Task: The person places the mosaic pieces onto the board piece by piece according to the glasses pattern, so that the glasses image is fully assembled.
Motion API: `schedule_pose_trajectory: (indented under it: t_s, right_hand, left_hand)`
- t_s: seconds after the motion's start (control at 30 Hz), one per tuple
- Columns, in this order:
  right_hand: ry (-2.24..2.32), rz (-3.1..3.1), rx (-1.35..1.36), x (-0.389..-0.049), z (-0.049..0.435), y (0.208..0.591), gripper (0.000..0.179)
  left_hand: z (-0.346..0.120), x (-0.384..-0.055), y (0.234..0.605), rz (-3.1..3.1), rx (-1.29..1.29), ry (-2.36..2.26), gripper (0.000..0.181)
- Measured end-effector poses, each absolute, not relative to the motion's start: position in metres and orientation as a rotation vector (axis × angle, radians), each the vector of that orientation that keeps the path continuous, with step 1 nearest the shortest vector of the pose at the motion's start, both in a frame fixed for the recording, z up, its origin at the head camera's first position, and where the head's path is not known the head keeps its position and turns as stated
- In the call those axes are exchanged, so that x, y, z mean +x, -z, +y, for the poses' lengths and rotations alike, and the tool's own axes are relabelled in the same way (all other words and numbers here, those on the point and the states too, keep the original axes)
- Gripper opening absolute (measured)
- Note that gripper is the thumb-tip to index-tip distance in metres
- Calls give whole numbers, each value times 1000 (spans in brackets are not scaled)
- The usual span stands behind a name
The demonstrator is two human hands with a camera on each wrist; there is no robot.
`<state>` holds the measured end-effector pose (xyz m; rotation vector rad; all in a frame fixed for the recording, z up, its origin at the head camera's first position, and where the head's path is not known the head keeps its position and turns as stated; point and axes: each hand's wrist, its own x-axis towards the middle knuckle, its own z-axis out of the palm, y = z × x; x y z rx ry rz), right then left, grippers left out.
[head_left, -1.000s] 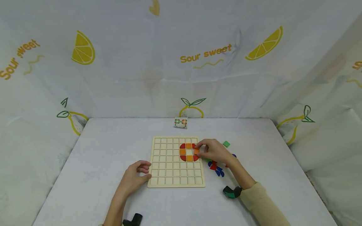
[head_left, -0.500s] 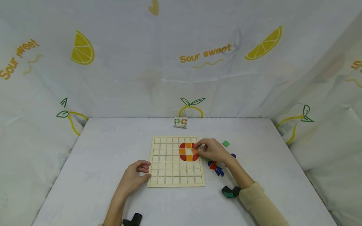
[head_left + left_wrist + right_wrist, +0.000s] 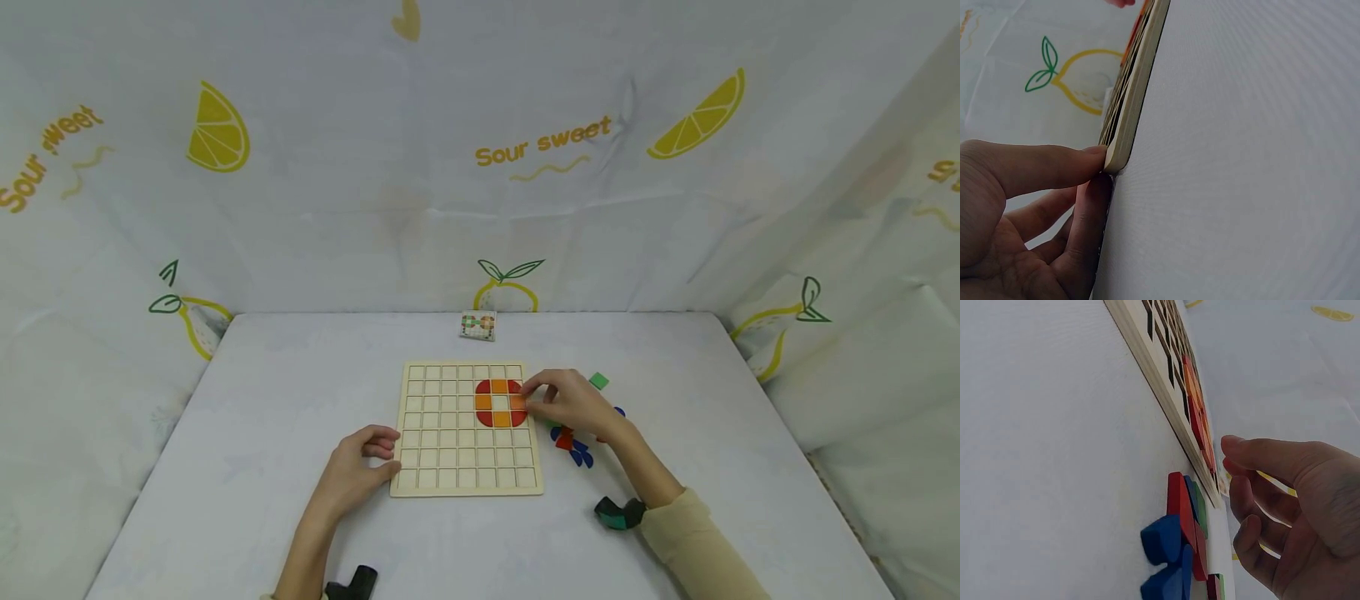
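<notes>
A square wooden grid board (image 3: pixel 450 458) lies flat mid-table. Toward its right edge, orange square tiles (image 3: pixel 500 419) and red rounded-corner tiles (image 3: pixel 484 419) form a ring around one bare cell. My left hand (image 3: pixel 356 471) rests at the board's left edge, its thumb (image 3: pixel 1066 165) touching the board corner in the left wrist view. At the ring's right side is my right hand (image 3: pixel 573 402), thumb and index finger close together beside an orange tile (image 3: pixel 517 402). The right wrist view shows nothing between these fingers, the others loosely bent.
Loose blue pieces (image 3: pixel 587 460) and red pieces (image 3: pixel 564 442) lie in a small pile right of the board, partly under the right hand. A green square tile (image 3: pixel 597 381) lies farther back. A small patterned card (image 3: pixel 477 326) sits at the table's rear edge.
My right hand has drawn slightly to the right off the orange tile, which now shows more fully in the ring. The left hand keeps its place.
</notes>
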<state>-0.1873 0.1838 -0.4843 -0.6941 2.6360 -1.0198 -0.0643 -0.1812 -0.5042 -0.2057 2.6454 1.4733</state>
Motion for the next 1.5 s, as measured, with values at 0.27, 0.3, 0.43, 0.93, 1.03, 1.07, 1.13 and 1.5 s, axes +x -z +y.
schedule_pose_trajectory:
  t_s: [0.27, 0.3, 0.43, 0.93, 1.03, 1.07, 1.13, 1.5]
  right_hand:
    - [1021, 2598, -691, -178, 200, 484, 21]
    - [1010, 2596, -691, -178, 201, 484, 21]
    - [970, 2579, -696, -175, 208, 484, 19]
    - [916, 2560, -740, -173, 226, 486, 16]
    - [913, 2537, -767, -173, 228, 485, 15]
    - [916, 2523, -784, -174, 229, 485, 15]
    - [916, 2499, -806, -175, 230, 486, 15]
    - [896, 2392, -868, -186, 235, 488, 14]
  left_hand:
    - [-182, -65, 504, 2647, -209, -1466, 38]
    - [-182, -65, 505, 2646, -209, -1467, 39]
    - [-182, -65, 506, 2644, -202, -1472, 41]
    - [-182, -65, 506, 2633, -192, -1491, 42]
    - [-182, -65, 506, 2630, -200, -1492, 41]
    - [-182, -65, 507, 2629, -203, -1491, 41]
    - [-182, -65, 507, 2629, -204, -1491, 41]
    - [-182, -65, 505, 2631, -200, -1489, 42]
